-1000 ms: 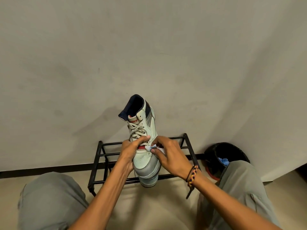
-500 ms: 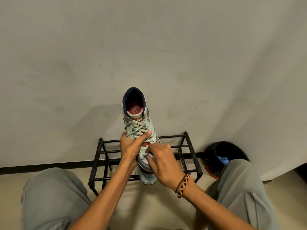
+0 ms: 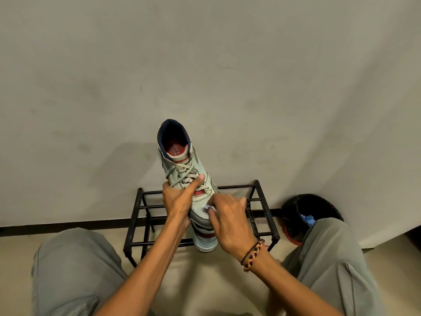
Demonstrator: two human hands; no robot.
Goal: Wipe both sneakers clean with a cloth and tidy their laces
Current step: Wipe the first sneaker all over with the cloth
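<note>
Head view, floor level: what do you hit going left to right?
Left knee → black shoe rack → left hand gripping the sneaker → right hand pressing the cloth → black bin → right knee.

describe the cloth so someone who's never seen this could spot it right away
Start at the black metal rack against the wall; in front of it the left hand holds a pale sneaker. The cloth is the small whitish wad the right hand pinches against the sneaker's toe area, unlike the blue scrap in the black bin.
</note>
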